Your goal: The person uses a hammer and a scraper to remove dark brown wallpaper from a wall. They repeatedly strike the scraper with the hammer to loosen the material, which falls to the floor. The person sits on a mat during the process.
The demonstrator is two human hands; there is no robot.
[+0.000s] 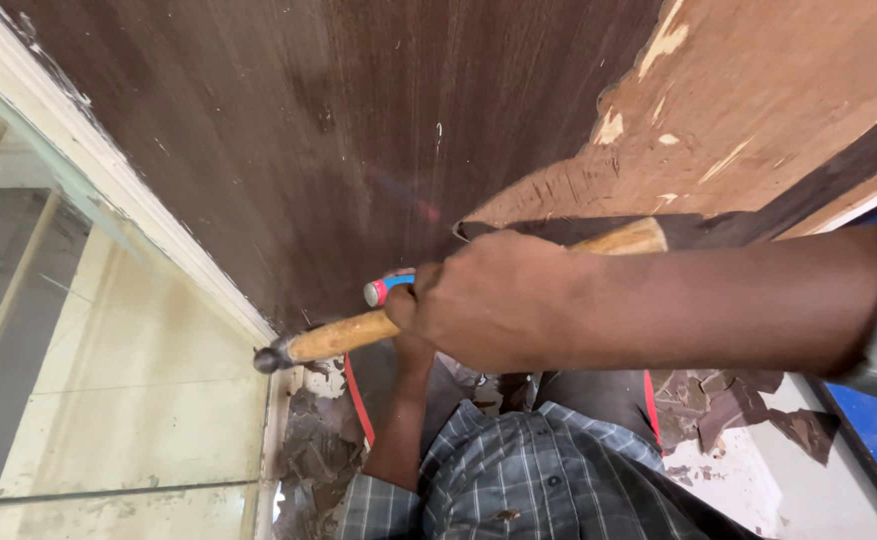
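Wooden hammer [358, 335], likely head-heavy and stiff, sits clenched mid-handle in the right hand [498, 300]. Left hand [405, 300] grasps a red-and-blue chisel handle [386, 290] against the dark veneer panel [338, 130].

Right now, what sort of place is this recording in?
Probably a renovation or carpentry site: dark veneer is stripped off a panel to bare board, broken scraps litter the floor, and the right hand grips a wooden-handled hammer.

Single view only — head-worn camera, aimed steeply down along the person's own chest and arms. Very close: the dark wood panel [338, 130] fills the upper frame, the littered floor [728, 470] sits below. No second view — no overlap to log.
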